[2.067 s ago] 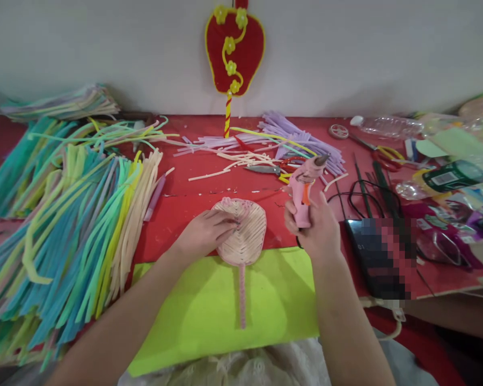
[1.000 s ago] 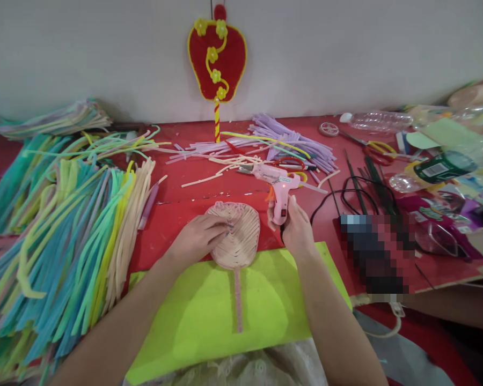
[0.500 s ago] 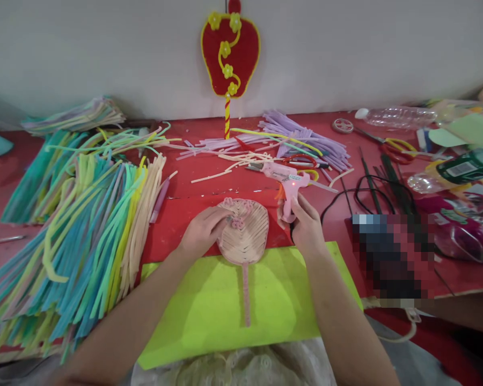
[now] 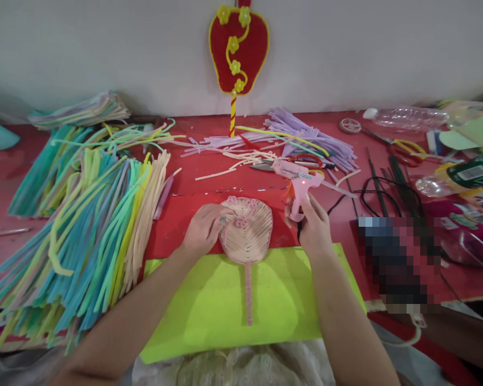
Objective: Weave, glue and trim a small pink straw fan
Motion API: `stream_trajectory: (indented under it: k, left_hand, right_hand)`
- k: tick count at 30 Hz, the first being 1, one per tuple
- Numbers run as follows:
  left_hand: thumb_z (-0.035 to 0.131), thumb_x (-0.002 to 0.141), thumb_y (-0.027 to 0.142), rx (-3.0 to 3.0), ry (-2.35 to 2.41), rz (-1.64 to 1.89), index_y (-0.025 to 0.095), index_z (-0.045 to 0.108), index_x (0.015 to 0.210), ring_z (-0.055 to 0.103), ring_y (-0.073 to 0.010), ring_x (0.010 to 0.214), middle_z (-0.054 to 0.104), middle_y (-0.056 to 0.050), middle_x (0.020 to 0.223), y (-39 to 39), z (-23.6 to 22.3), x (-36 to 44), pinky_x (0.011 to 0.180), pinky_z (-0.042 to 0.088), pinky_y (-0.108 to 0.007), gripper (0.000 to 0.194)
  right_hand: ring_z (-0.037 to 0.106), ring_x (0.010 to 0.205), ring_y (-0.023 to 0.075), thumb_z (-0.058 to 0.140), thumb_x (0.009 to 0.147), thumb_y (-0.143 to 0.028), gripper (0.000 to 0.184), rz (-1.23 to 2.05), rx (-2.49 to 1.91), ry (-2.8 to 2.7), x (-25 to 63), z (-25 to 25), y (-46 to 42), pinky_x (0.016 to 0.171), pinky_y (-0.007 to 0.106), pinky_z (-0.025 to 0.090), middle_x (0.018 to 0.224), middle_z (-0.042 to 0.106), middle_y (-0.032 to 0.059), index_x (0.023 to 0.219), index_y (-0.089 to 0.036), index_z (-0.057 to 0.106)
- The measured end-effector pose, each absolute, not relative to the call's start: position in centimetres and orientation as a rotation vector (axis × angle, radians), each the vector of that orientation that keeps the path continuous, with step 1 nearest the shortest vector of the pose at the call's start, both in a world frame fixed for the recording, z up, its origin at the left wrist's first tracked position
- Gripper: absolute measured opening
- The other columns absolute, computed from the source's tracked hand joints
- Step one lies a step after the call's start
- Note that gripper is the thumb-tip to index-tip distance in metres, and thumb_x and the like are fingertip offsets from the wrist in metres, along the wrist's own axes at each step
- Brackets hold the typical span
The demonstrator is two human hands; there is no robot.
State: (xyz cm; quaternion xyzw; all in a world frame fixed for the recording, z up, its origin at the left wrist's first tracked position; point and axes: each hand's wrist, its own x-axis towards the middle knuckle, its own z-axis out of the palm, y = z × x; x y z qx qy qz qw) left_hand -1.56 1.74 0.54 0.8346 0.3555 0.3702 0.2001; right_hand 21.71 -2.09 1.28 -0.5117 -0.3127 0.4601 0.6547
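Observation:
My right hand (image 4: 314, 222) is wrapped round the handle of a pink hot glue gun (image 4: 300, 185), held right of the fan with its nozzle pointing left. A beige fan (image 4: 247, 236) made of pipe cleaners lies flat, with small pink flowers (image 4: 240, 222) on its upper part and a pinkish handle (image 4: 248, 295). My left hand (image 4: 202, 229) rests at the fan's upper left edge, its fingertips pressed together beside the flowers. A small greyish-green bit shows at those fingertips; what it is I cannot make out. Under the fan's handle lies a lime-green sheet (image 4: 185, 316).
Bundles of coloured pipe cleaners (image 4: 84, 230) cover the left side. Purple stems (image 4: 314, 139) and scissors (image 4: 261, 165) lie behind the glue gun. A red fan with yellow flowers (image 4: 241, 53) stands against the wall. Bottles (image 4: 470, 174), a cord and a blurred-out item (image 4: 398, 262) are at right.
The view has shifted slightly, so most things appear further right. My right hand and the glue gun have moved a little away from the fan. My left hand stays at the fan's edge.

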Motion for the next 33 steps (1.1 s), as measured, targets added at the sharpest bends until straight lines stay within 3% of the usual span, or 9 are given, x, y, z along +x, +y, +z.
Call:
stream_trajectory:
  k: [12, 33]
  left_hand:
    - [0.031, 0.090, 0.028, 2.486, 0.680, 0.805, 0.016, 0.059, 0.098, 0.059, -0.0171, 0.094, 0.067, -0.007, 0.096, 2.09, 0.39, -1.20, 0.084, 0.045, -0.033, 0.031]
    - [0.035, 0.090, 0.025, 2.430, 0.631, 0.782, 0.017, 0.059, 0.096, 0.060, -0.0157, 0.093, 0.067, -0.005, 0.096, 2.37, 0.06, -1.13, 0.085, 0.046, -0.032, 0.026]
  right_hand:
    - [0.045, 0.040, 0.0049, 0.059, 0.077, -0.040, 0.024, 1.034, -1.198, -0.681, 21.85, 1.32, -2.25, 0.029, 0.016, 0.028, 0.062, 0.050, -0.0051, 0.073, -0.021, 0.046]
    - [0.050, 0.043, 0.0067, 0.061, 0.075, -0.042, 0.026, 1.058, -1.219, -0.683, 21.93, 1.23, -2.31, 0.028, 0.016, 0.032, 0.060, 0.050, -0.0055, 0.074, -0.021, 0.046]
